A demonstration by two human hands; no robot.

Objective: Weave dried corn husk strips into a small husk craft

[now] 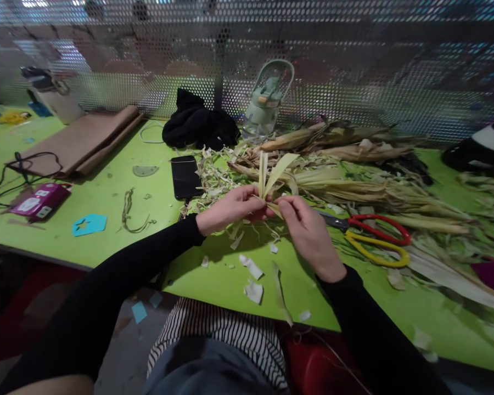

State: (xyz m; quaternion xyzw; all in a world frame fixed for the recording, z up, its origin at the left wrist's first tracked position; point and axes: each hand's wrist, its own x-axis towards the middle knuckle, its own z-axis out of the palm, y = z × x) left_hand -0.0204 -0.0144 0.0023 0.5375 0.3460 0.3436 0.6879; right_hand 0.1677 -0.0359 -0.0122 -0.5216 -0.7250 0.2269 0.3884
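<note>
Several pale corn husk strips [274, 175] fan upward from between my two hands, above the front part of the green table. My left hand [241, 206] is closed, pinching the lower ends of the strips. Thumb and fingers of my right hand [307, 227] pinch another part of the husk [275, 209], close beside the left fingertips. Just right of my right hand lie scissors [368, 236] with one red and one yellow handle. Behind my hands spreads a heap of dried corn husks [333, 184] with many shredded bits.
A black phone [186, 176], a black cloth [201, 123] and a green water bottle [263, 107] stand or lie behind. Leftward are brown paper [82, 137], a purple box [41, 201] and a blue paper tag [89, 224]. White scraps [253, 291] lie near the green table's edge [214, 293].
</note>
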